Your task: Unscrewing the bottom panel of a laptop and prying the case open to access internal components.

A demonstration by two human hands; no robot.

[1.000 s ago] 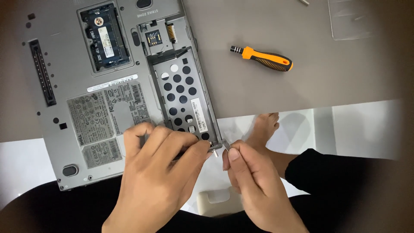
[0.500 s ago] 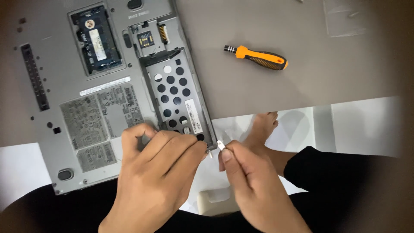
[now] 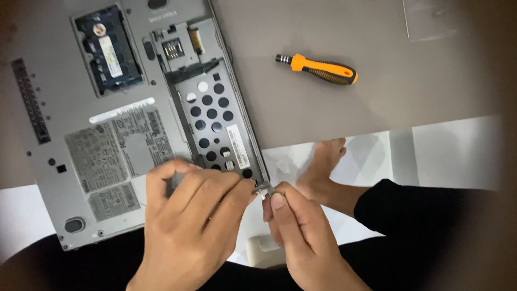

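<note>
A grey laptop point(image 3: 70, 118) lies upside down on the table, its near corner overhanging the edge. Its open drive bay shows a metal plate with round holes point(image 3: 212, 121). An open slot holds a dark memory card point(image 3: 107, 48). My left hand point(image 3: 191, 226) rests on the laptop's near edge, fingertips at the bay's corner. My right hand point(image 3: 301, 237) pinches a small silver piece point(image 3: 264, 189) right at that corner, thumb on top. What the piece is cannot be told.
An orange and black screwdriver point(image 3: 319, 69) lies on the grey table point(image 3: 377, 91) to the right of the laptop. A clear plastic piece point(image 3: 431, 19) sits at the far right. Below the table edge are a white floor, a bare foot point(image 3: 323, 167) and dark trousers.
The view has shifted slightly. Both hands stay at the bay's near corner, and my right hand's fingers have closed tighter on the small silver piece.
</note>
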